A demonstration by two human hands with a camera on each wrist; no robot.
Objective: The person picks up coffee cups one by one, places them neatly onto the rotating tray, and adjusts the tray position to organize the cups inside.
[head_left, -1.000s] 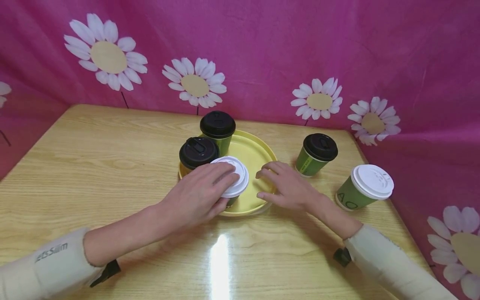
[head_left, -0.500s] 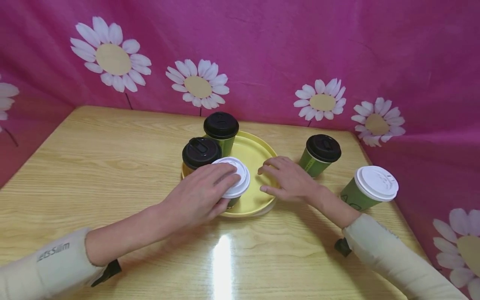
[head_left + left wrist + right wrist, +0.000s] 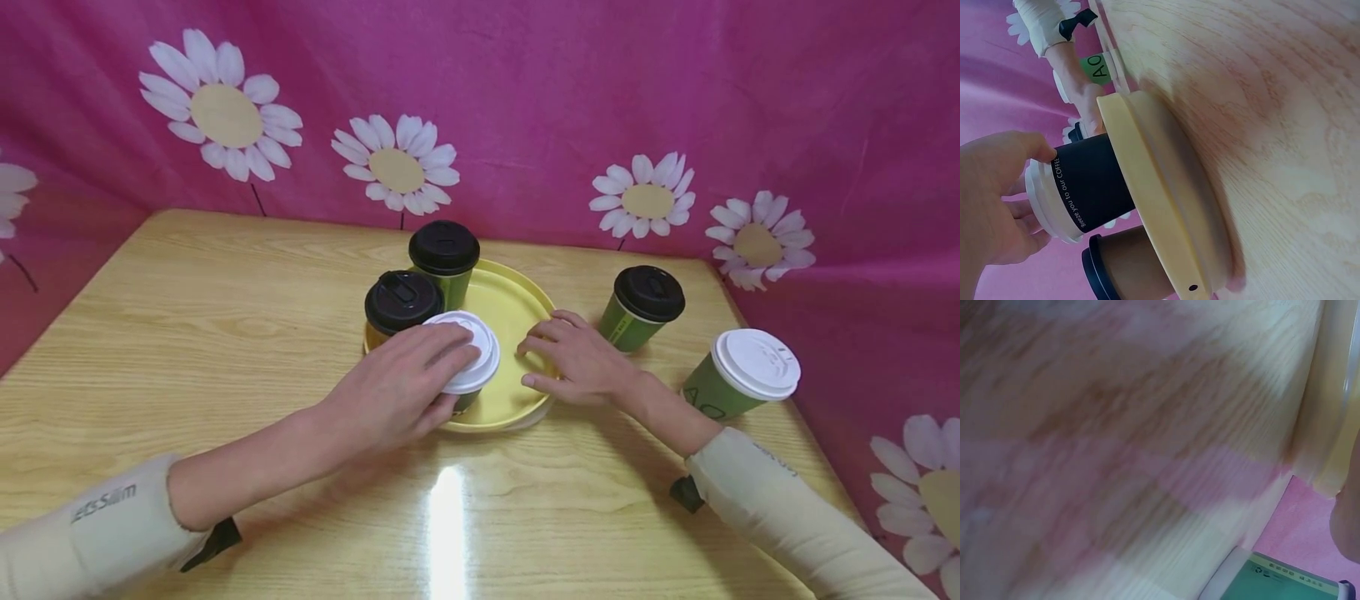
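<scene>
In the head view, the left hand (image 3: 401,379) grips the domed white plastic lid of a black paper cup (image 3: 477,367) that stands upright inside the near left part of a round yellow tray (image 3: 512,312). Two more cups share the tray: a brownish paper cup with a black plastic lid (image 3: 402,304) just beside it, and a green paper cup with a black lid (image 3: 445,254) farther back. The right hand (image 3: 581,362) is at the tray's right rim, its fingers spread and loosely bent, with nothing between them. Right of the tray, on the pale wood-grain desk (image 3: 187,333), stand another black-lidded green cup (image 3: 641,308) and a green cup with a white lid (image 3: 738,375) — so, as I judge it, three cups are placed, though one is not yet released, and two remain off the tray.

The left wrist view gives what the head view hides: white lettering (image 3: 1069,194) round the gripped cup's body, fingers pinching near its lid, and the tray's deep side wall with a dark spot (image 3: 1193,287). The cup's base is hidden behind that wall.

The right wrist view is mostly desk — only the tray's edge, a sliver of hand and a green cup's small print (image 3: 1291,575) show. From here I cannot tell how those fingers lie.
</scene>
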